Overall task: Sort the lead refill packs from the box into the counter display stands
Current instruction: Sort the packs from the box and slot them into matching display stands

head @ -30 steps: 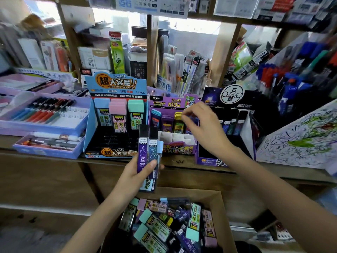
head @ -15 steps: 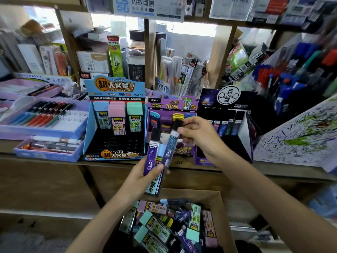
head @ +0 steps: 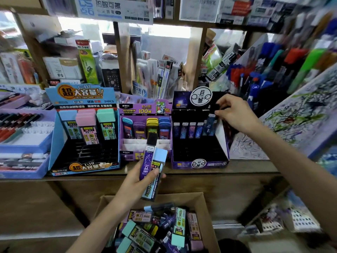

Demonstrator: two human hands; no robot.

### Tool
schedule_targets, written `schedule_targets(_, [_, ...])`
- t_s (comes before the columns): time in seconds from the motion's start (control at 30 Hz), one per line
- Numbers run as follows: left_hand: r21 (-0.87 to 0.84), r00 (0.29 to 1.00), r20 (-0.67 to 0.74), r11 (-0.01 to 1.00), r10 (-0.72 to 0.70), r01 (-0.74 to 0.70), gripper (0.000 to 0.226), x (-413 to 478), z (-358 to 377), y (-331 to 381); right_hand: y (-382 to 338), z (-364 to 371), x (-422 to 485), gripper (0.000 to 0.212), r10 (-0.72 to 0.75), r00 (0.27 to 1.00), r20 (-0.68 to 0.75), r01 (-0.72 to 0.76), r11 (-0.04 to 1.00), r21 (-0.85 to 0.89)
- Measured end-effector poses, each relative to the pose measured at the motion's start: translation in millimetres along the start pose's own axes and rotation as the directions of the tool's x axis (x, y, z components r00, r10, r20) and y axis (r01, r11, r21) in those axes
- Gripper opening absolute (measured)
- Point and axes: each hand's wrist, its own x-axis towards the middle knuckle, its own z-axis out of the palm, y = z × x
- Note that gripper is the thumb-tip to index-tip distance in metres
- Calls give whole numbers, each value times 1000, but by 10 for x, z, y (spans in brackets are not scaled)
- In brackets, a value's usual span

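- blue pack (head: 211, 123) pinched at its dark top by right hand (head: 235, 114), fingertips curled on it, lower end down at the right end of the far row in the black stand (head: 200, 150)
- can't tell if it's seated all the way in or just touching the slot
- four slim packs (head: 187, 129) standing upright just left of it, same row
- left hand (head: 135, 185) wrapped round two more, thumb across the front: skinny purple pack (head: 148, 159) with a black cap, plus a chunkier pale-cap pack (head: 158, 170) tucked just right of it
- both tilted a bit to the right, held in front of the counter (head: 251, 167) edge, above the box (head: 207, 212)
- box sitting near and low, loose packs (head: 179, 223) heaped inside, teal, pink, purple and blue caps all mixed up
- purple stand (head: 127, 157) mid-counter, just left of the black one, chunky blue, purple and yellow packs along its far row
- blue stand (head: 52, 143) further left, three fat packs up top: blue, pink, teal caps
- pen trays (head: 23, 147) far left, scribble sheet (head: 300, 114) off to the right
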Motion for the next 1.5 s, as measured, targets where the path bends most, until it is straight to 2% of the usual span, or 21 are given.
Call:
schedule_targets(0.1, [24, 1000, 1, 1000, -4, 4, 24, 35, 34, -6, 45, 93, 8, 15, -47, 997, 59, 50, 997, -55])
schedule_targets(0.3, [70, 1000, 5, 998, -9, 9, 25, 82, 81, -18, 104, 153, 0, 14, -87, 989, 122, 90, 996, -13])
schedule_targets(0.47, [57, 1000, 0, 998, -30, 30, 26, 94, 118, -32, 153, 215, 73, 20, -51, 990, 128, 54, 998, -14])
schedule_targets(0.57, [53, 1000, -2, 998, -24, 24, 23, 97, 133, -30, 221, 320, 73, 23, -60, 994, 86, 68, 993, -98])
schedule_targets(0.67, [62, 1000, 7, 998, -16, 15, 23, 96, 148, -9, 289, 397, 31, 17, -181, 983, -28, 169, 952, -256])
schedule_targets(0.77, [62, 1000, 7, 998, -7, 6, 21, 93, 170, 15, 223, 373, 25, 14, -252, 967, -31, 221, 898, -380])
schedule_targets(0.87, [39, 1000, 2, 999, -6, 6, 20, 88, 201, 42, 98, 325, -28, 21, -290, 956, -49, 233, 847, -478])
schedule_targets(0.9, [30, 1000, 4, 1000, -7, 7, 20, 86, 215, 53, 36, 329, -81, 21, -303, 950, -71, 245, 869, -431])
schedule_targets(0.97, [18, 1000, 17, 1000, -12, 12, 19, 83, 249, 72, -135, 363, -243, 17, -234, 971, -54, 226, 967, -121])
schedule_targets(1.03, [15, 999, 36, 1000, -23, 23, 19, 83, 291, 85, -296, 449, -431, 15, -146, 980, 134, 114, 968, 224])
schedule_targets(1.07, [14, 999, 45, 1000, -28, 28, 19, 84, 314, 91, -345, 505, -510, 16, -123, 968, 220, 52, 951, 303])
schedule_targets(1.17, [21, 997, 72, 999, -39, 38, 17, 78, 378, 98, -411, 643, -641, 19, -75, 931, 357, -90, 902, 422])
schedule_targets(1.3, [33, 992, 117, 998, -52, 49, 18, 50, 423, 89, -420, 665, -678, 4, -52, 896, 442, -188, 856, 482])
schedule_targets(1.4, [54, 988, 138, 997, -63, 56, 24, 40, 415, 87, -392, 621, -697, 6, -51, 892, 448, -194, 853, 484])
schedule_targets(1.5, [66, 987, 149, 996, -64, 55, 37, 27, 384, 82, -371, 427, -630, 8, -30, 914, 404, -215, 809, 547])
